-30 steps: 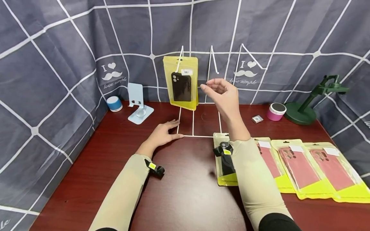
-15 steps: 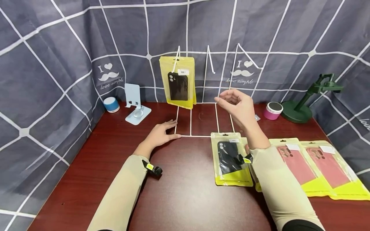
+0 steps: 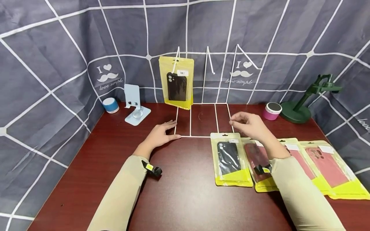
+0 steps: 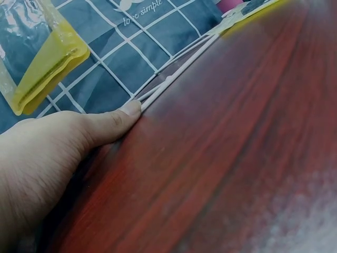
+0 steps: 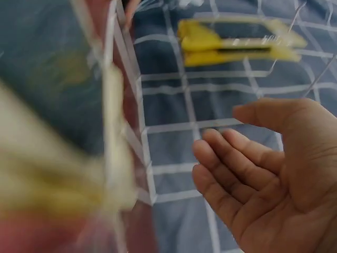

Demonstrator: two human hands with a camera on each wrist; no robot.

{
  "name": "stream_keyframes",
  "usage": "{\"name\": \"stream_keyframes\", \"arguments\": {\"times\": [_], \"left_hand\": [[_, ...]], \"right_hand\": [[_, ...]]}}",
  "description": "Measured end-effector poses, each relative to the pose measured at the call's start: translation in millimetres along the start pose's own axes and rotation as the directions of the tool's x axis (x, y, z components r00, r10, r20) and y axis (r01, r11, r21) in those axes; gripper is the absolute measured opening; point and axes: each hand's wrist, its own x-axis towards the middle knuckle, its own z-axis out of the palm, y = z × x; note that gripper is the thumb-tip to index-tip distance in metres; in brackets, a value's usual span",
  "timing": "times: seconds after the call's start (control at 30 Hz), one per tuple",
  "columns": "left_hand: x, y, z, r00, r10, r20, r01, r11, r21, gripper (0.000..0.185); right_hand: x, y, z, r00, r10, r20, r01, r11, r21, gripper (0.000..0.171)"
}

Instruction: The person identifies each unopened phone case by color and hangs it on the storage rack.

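Note:
My left hand [image 3: 162,134] rests at the front left corner of a white wire rack [image 3: 199,137], fingers spread. In the left wrist view its thumb [image 4: 118,120] touches the base wire. Yellow-edged pouches [image 3: 189,86] hang on the rack's left hook, a black phone case [image 3: 177,87] showing in the front one. My right hand [image 3: 250,125] is over the base's right side with fingers loosely bent, holding nothing. Just below it lie a pouch with a black phone case [image 3: 228,158] and several pouches with pink phone cases [image 3: 326,165], one partly behind the right forearm.
The middle hook [image 3: 211,61] and right hook [image 3: 248,56] carry nothing. A blue speaker [image 3: 110,105] and a light blue phone stand [image 3: 136,107] are at the back left. At the back right stand a pink speaker [image 3: 272,111] and a green stand [image 3: 300,106].
My right hand has moved away from beside the hanging pouches, to the right and down towards the pouches on the table. The left hand stays at the rack's corner.

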Motion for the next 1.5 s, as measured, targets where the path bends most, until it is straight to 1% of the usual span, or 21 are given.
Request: {"name": "stream_keyframes", "arguments": {"times": [0.07,0.2,0.33,0.47,0.6,0.83,1.0,1.13,1.2,1.37,1.5], "left_hand": [[-0.4,0.4,0.4,1.000,0.001,0.004,-0.001,1.000,-0.001,0.086],[-0.7,1.0,-0.5,1.000,0.013,-0.011,-0.013,1.000,-0.002,0.084],[-1.2,1.8,-1.6,1.000,0.005,-0.010,-0.005,1.000,-0.005,0.084],[-2.2,2.1,-1.6,1.000,-0.008,0.001,0.008,1.000,-0.009,0.085],[-2.1,1.3,-0.7,1.000,-0.006,0.003,0.006,1.000,-0.009,0.085],[-2.5,1.4,2.1,1.000,0.006,-0.003,-0.006,1.000,-0.006,0.084],[-1.8,2.2,1.5,1.000,0.005,-0.005,-0.005,1.000,-0.004,0.084],[-1.3,1.3,0.2,1.000,0.003,-0.008,-0.002,1.000,0.003,0.084],[-1.3,1.4,-0.5,1.000,0.002,-0.009,-0.002,1.000,0.004,0.085],[-1.6,1.2,-0.4,1.000,0.000,0.000,0.000,1.000,0.000,0.086],[-1.0,1.1,-0.6,1.000,0.000,-0.001,0.000,1.000,-0.007,0.087]], "right_hand": [[-5.7,17.9,-2.4,0.999,0.000,0.040,0.003,0.999,-0.054,0.021],[-14.8,46.1,-6.9,0.997,0.041,0.067,-0.033,0.993,-0.113,0.021],[-18.7,64.5,-7.6,0.990,0.079,0.120,-0.065,0.991,-0.116,0.026],[-19.4,74.6,-3.8,0.981,0.054,0.187,-0.036,0.995,-0.095,0.023],[-20.3,78.7,-0.8,0.976,0.027,0.215,-0.012,0.998,-0.069,0.021],[-23.6,79.7,4.4,0.969,0.024,0.247,-0.021,1.000,-0.014,0.020],[-23.1,80.1,7.4,0.975,0.012,0.221,-0.011,1.000,-0.008,0.018],[-21.7,77.2,9.8,0.981,0.002,0.196,0.003,1.000,-0.023,0.017],[-21.1,74.9,11.3,0.979,0.011,0.203,-0.008,1.000,-0.015,0.018],[-20.4,71.3,15.0,0.965,0.062,0.255,-0.073,0.997,0.036,0.021],[-20.5,73.1,17.2,0.961,0.083,0.266,-0.104,0.992,0.069,0.019]]}}
